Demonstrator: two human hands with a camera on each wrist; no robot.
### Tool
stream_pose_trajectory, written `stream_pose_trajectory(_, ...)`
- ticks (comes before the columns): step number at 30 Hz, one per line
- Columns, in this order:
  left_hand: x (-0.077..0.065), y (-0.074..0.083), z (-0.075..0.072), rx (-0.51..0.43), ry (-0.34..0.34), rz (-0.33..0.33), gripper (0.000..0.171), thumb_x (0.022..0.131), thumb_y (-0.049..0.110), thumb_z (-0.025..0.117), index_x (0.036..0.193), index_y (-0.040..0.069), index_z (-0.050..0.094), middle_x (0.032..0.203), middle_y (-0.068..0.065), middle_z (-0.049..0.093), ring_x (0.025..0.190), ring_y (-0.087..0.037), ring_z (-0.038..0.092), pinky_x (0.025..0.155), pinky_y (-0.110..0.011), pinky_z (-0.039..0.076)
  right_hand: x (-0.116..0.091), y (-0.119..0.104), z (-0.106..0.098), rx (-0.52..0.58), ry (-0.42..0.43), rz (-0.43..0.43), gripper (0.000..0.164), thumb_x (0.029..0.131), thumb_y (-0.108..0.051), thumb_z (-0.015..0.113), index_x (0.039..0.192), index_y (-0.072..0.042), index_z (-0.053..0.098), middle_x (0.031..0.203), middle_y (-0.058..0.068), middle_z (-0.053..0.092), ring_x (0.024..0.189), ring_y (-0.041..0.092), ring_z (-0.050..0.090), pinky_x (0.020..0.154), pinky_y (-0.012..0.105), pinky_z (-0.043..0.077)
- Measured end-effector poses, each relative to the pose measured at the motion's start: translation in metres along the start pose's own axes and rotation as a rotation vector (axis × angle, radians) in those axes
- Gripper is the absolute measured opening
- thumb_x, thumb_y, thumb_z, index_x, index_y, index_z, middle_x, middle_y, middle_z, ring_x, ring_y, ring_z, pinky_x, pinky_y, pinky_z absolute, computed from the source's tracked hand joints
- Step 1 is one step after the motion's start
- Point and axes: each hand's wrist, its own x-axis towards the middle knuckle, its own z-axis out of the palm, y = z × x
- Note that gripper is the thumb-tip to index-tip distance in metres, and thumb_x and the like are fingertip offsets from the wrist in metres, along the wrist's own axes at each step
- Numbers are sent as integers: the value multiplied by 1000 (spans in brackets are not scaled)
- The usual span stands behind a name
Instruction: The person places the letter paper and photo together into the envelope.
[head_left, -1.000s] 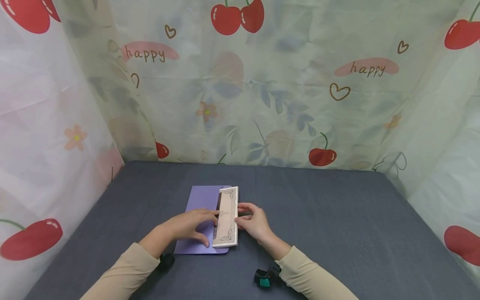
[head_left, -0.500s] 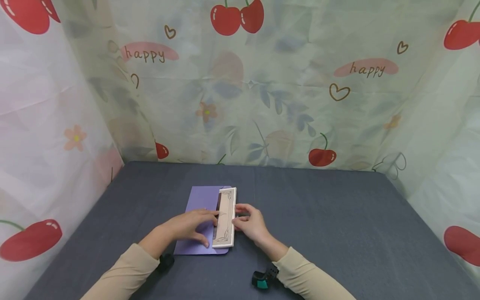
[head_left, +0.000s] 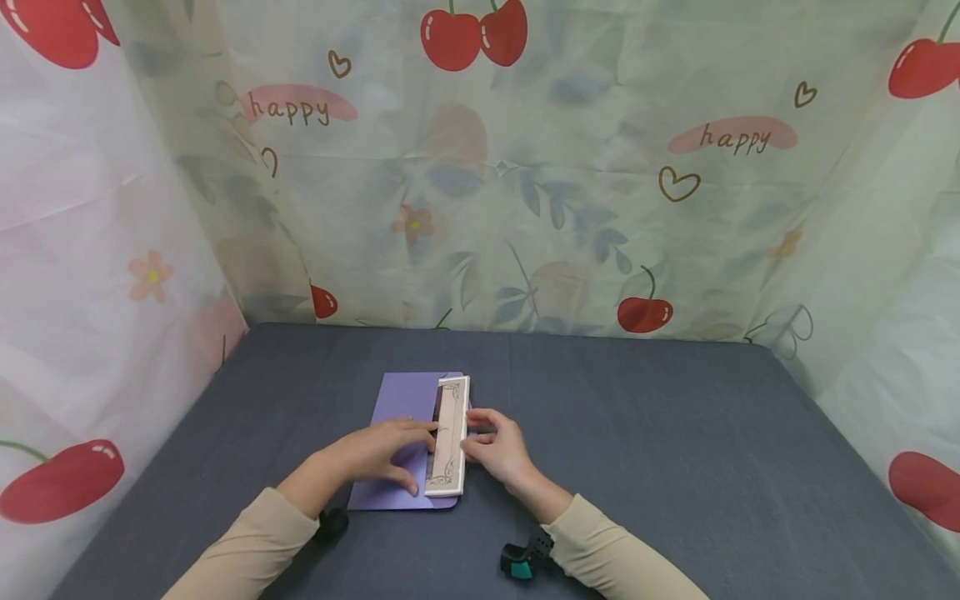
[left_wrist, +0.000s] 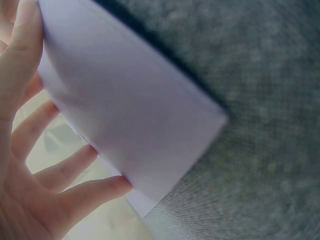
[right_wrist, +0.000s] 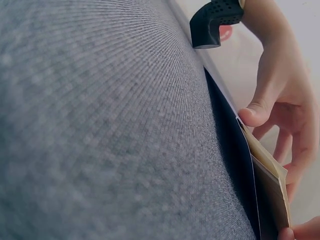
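A flat purple paper sleeve (head_left: 408, 392) lies on the table, its opening to the right. Partly inside it is a thin cream card stack (head_left: 452, 437) with an ornamental border. My left hand (head_left: 386, 450) rests on the sleeve, fingers spread, fingertips at the opening's edge; those fingers touch the purple sheet (left_wrist: 135, 95) in the left wrist view. My right hand (head_left: 501, 446) pinches the stack's outer edge between thumb and fingers. In the right wrist view the layered cream edges (right_wrist: 270, 182) stand out of the sleeve; only right fingertips show at the lower right corner.
A dark grey cloth-covered table (head_left: 637, 433) spreads around the sleeve. Black wrist-worn devices, one with a green part (head_left: 521, 570), sit by both wrists. A patterned curtain (head_left: 555, 183) with cherries and flowers stands behind and at both sides.
My right hand has moved slightly left with the card stack, which sits a little deeper in the purple sleeve. My left hand has stayed in place.
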Motion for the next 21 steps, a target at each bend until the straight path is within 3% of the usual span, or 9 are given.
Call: stream_pose_trajectory(21,-1,1,0,0,17,17,50,71,43,72,111,16,58,144,-8,45,130,-29,46,106,-48,37,4,1,5,-41,-24,-7,43,79,7,62,121,8,52,117,27,56,88,23,67,67,28,58)
